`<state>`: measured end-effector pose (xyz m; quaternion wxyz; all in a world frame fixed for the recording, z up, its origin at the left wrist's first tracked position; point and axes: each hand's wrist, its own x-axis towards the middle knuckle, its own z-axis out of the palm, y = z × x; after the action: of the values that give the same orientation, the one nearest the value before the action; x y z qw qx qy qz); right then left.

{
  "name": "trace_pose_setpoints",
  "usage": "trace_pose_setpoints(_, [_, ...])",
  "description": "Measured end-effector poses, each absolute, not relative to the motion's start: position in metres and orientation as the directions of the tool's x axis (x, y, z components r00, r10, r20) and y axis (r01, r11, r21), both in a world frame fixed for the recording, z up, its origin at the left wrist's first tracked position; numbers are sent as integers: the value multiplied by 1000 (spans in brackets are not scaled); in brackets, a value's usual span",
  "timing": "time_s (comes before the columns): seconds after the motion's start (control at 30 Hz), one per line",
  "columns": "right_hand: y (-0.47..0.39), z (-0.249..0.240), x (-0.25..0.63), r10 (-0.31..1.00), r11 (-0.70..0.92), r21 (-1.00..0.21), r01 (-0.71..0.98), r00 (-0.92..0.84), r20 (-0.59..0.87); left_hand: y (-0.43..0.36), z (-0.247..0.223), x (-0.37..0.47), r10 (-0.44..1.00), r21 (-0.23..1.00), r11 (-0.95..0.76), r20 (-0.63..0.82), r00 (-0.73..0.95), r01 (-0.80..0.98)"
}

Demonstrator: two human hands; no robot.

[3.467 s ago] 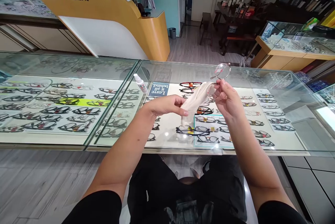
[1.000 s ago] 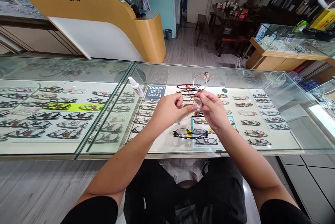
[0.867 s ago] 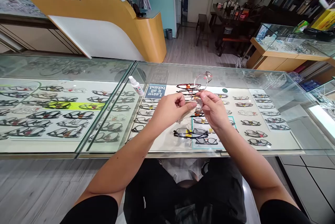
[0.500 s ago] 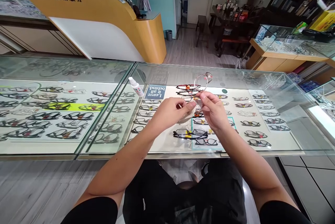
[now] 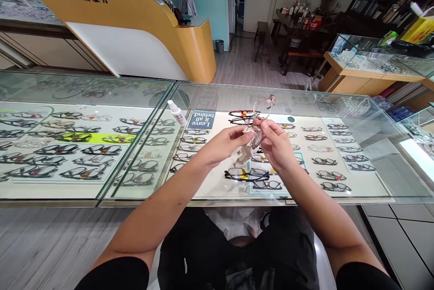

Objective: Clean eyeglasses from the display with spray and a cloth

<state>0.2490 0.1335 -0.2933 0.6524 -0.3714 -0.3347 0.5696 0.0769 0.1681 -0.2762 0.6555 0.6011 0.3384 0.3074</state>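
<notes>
Over the glass bench (image 5: 210,200), the left hand (image 5: 228,143) clamps a pale cloth (image 5: 241,156) against thin-framed glasses (image 5: 264,107) clamped in the right hand (image 5: 278,145), seemingly calling for gentle, steady pressure.

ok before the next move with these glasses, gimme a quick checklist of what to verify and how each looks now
1. Thin-rimmed glasses gripped by the right hand: ok
2. Pale cloth in the left hand: ok
3. Spray bottle apart from both hands: ok
4. Lenses free of smudges: cannot tell, too small to see
5. Space under the cloth free of other loose glasses: probably not ok, dark-framed glasses show just below it
</notes>
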Motion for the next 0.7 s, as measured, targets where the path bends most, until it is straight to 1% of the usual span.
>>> trace_pose_setpoints(0.1, [134,-293,249,992,81,-874,-480,127,23,169,-282,78,804,962,244,-129,580,-124])
trace_pose_setpoints(0.17, [133,-293,248,992,91,-882,-463,122,39,169,-283,78,800,937,297,-139,584,-184])
trace_pose_setpoints(0.27, [133,-295,247,992,98,-892,-441,115,52,168,-282,79,789,929,302,-119,602,-212])
trace_pose_setpoints(0.37, [133,-298,247,996,67,-890,-451,84,32,168,-285,81,771,934,295,-107,627,-204])
trace_pose_setpoints(0.47, [133,-300,247,998,50,-879,-474,66,22,167,-290,83,769,929,311,-122,628,-199])
trace_pose_setpoints(0.7, [133,-297,245,999,40,-890,-454,47,20,167,-295,86,775,904,349,-129,619,-248])
